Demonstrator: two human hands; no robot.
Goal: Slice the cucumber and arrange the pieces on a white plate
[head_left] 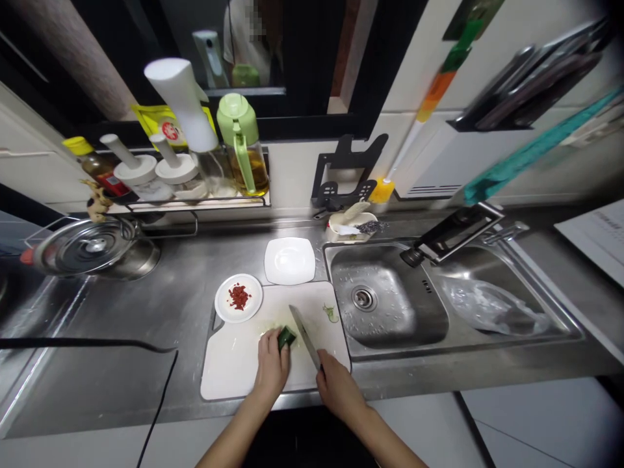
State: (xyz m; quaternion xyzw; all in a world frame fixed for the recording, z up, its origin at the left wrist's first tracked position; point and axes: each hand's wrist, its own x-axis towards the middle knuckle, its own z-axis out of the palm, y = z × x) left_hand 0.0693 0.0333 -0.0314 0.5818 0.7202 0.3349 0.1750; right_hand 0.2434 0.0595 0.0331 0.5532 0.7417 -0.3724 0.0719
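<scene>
My left hand [272,361] is closed around a short piece of dark green cucumber [286,337], pressing it down on the white cutting board [229,367]. In my right hand [336,385] is the handle of a kitchen knife [305,335]. Its blade slants up and to the left over the board, just right of the cucumber and apart from it. Thin green peelings [330,313] lie near the board's right edge. A small round plate [223,305] with chopped red pieces [238,296] overlaps the upper left corner. Behind the board sits a white square dish [290,260].
To the right is a double steel sink [390,325] with a plastic bag [492,309] in its far basin. A lidded pot [131,257] stands at left. An oil bottle [244,146] and seasoning jars [141,179] line the shelf. A black cable [160,396] crosses the counter.
</scene>
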